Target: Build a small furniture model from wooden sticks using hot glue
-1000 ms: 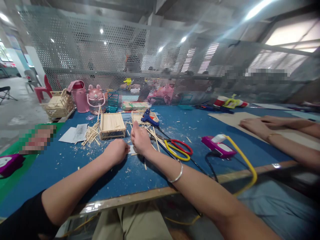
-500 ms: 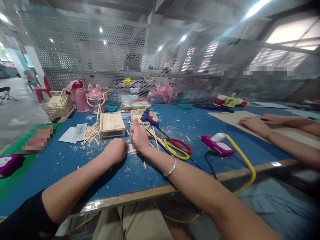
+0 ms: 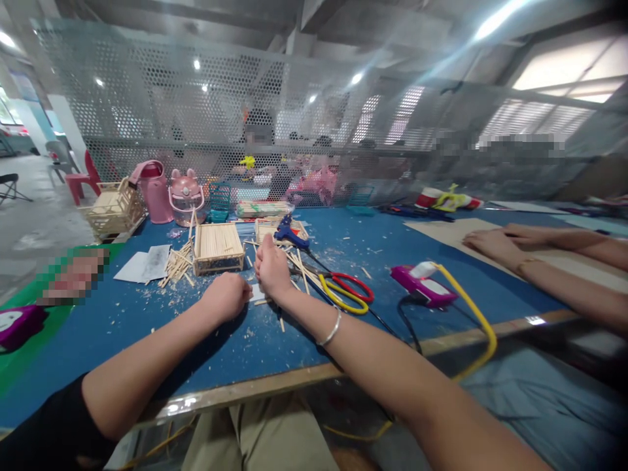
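Left hand, right hand: both curled, grip untellable. Paper: between them; best worked steadily, fingers clear of glue gun.

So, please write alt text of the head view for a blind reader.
A person's left hand and right hand close together by white paper on a blue table, near loose sticks, a stick frame and a blue glue gun.

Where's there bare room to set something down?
Bare except for crumbs: the blue tabletop between the red-and-yellow-handled scissors and brown paper sheet; also between the white papers and your left forearm. Crowded: beyond your hands, with pale wooden sticks, slatted wooden rack and blue glue gun.
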A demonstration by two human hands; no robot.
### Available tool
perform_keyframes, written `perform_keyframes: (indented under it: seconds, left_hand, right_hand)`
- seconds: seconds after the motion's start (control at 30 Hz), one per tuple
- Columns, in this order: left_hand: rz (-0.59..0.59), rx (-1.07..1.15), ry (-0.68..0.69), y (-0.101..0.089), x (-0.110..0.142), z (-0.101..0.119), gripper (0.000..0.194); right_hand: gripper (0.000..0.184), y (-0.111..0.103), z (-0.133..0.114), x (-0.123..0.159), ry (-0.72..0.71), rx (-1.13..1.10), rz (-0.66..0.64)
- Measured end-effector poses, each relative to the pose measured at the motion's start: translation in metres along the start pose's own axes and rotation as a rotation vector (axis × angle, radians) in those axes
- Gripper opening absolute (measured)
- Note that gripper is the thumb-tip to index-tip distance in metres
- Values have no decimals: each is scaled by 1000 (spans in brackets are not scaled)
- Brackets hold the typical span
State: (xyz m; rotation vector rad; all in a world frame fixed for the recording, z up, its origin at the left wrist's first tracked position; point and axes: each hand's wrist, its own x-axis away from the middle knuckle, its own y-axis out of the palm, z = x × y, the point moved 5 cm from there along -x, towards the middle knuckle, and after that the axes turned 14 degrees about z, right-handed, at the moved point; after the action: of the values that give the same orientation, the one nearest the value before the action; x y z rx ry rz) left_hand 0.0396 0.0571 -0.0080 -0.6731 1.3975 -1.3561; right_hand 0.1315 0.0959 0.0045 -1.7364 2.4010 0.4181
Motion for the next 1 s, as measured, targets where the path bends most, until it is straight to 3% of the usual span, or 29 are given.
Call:
perform_keyframes:
  seconds: [1.0]
  left_hand:
    - [8, 39, -27, 0, 0, 2, 27]
  right_hand:
    - [54, 8, 0, 1, -12, -80, -114]
